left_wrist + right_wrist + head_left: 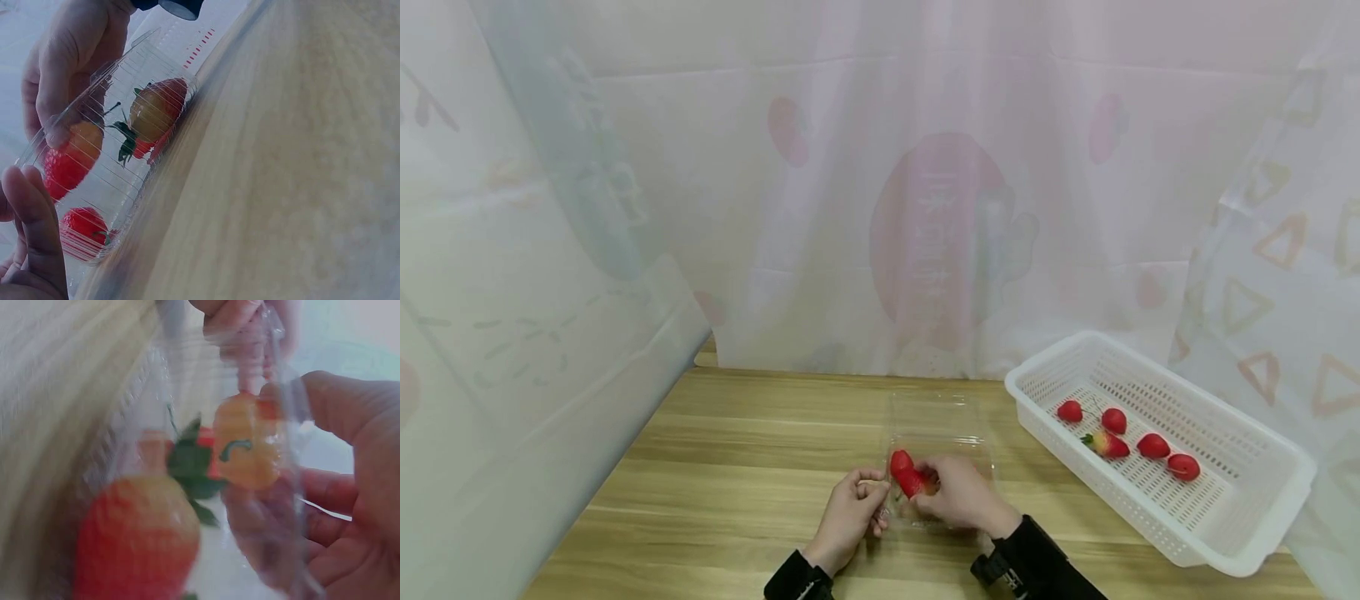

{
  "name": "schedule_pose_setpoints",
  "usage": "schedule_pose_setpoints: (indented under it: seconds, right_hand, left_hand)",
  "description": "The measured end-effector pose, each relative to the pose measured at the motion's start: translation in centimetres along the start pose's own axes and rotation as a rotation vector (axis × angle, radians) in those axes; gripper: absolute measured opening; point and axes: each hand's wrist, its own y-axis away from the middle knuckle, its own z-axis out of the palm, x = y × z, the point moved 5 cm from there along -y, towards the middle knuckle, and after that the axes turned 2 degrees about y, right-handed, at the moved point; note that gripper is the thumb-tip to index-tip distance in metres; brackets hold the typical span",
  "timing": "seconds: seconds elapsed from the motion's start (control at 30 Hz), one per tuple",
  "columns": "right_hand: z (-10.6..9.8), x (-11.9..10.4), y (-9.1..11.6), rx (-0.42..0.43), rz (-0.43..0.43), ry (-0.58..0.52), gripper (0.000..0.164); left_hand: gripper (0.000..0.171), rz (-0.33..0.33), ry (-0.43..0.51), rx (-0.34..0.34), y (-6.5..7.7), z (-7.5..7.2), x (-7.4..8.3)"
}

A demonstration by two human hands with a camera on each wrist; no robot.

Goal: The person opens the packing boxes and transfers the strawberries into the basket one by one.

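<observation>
A clear plastic box (940, 417) lies on the table, its lid folded back away from me. My right hand (958, 496) reaches over its rim and grips a red and yellow strawberry (75, 159) inside it. At the box's left edge, my left hand (853, 508) pinches the rim with curled fingers. More strawberries lie in the box: a pale yellow and red strawberry (156, 112) with green leaves, and a red strawberry (84, 228) near the left end. From the right wrist, a large red strawberry (140, 540) shows close through the plastic wall.
To the right stands a white perforated basket (1255, 492) with several red fruits (1153, 446) and a strawberry (1108, 444) in it. A wood-grain table (722, 467) lies beneath everything. Printed curtains (820, 208) hang at the back and both sides.
</observation>
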Motion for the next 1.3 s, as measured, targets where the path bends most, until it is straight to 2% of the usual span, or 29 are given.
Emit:
schedule_pose_setpoints:
  seconds: [0.4, 0.53, 0.67, 0.8, 1.07, 1.3]
  right_hand:
    - [-4.3, -0.6, 1.0, 0.047, -0.058, 0.052, 0.036]
    - [-6.1, -0.6, 1.7, 0.059, -0.041, 0.077, 0.038]
    - [-8.0, -0.5, 2.4, 0.088, -0.059, 0.127, 0.038]
    - [-9.8, -0.3, 3.0, 0.155, -0.111, 0.207, 0.036]
    - [-13.3, 1.1, 4.4, 0.251, -0.086, 0.310, 0.040]
    - [-15.9, 3.4, 5.5, 0.310, -0.046, 0.381, 0.038]
  left_hand:
    - [0.037, 0.001, -0.007, -0.004, -0.1, -0.1, -0.1]
    - [0.039, 0.000, -0.010, -0.006, -0.3, -0.3, -0.3]
    - [0.040, 0.001, -0.013, -0.007, -0.5, -0.4, -0.4]
    - [0.040, 0.005, -0.010, -0.010, -0.5, -0.4, -0.4]
    - [0.039, 0.009, -0.009, -0.009, -0.4, -0.4, -0.4]
    - [0.038, 0.016, -0.017, -0.003, -0.4, -0.5, -0.4]
